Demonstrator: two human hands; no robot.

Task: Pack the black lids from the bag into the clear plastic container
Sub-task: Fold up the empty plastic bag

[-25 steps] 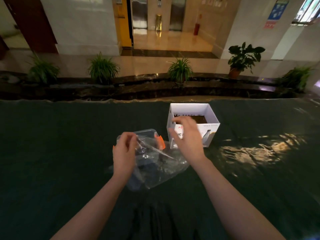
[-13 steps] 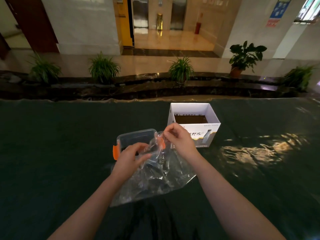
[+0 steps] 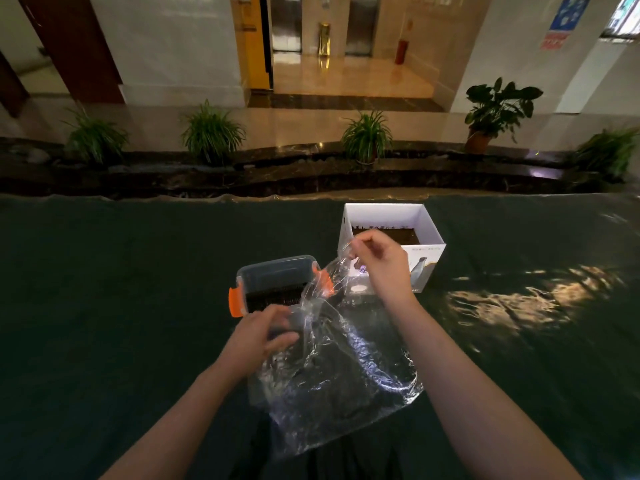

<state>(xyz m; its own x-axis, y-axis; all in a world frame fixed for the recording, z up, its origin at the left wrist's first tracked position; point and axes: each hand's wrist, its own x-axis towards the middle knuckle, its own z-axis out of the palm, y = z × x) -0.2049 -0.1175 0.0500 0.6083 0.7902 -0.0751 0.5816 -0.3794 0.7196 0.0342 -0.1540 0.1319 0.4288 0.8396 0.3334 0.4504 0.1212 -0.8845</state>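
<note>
Bag [image 3: 332, 386] rim pinched by right hand [image 3: 381, 263] (raised); left hand [image 3: 258, 336] grips mouth.

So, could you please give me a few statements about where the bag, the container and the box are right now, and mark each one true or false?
1. The right hand pinches the top edge of the clear plastic bag and lifts it. True.
2. The clear plastic container has blue latches. False: its latches are orange.
3. The white cardboard box stands behind the right hand, open at the top. True.
4. The left hand rests flat on the green table cover, away from the bag. False: it is at the bag's left edge, fingers curled around something there.
5. The container sits inside the white box. False: it stands on the table cover, left of the box.
</note>
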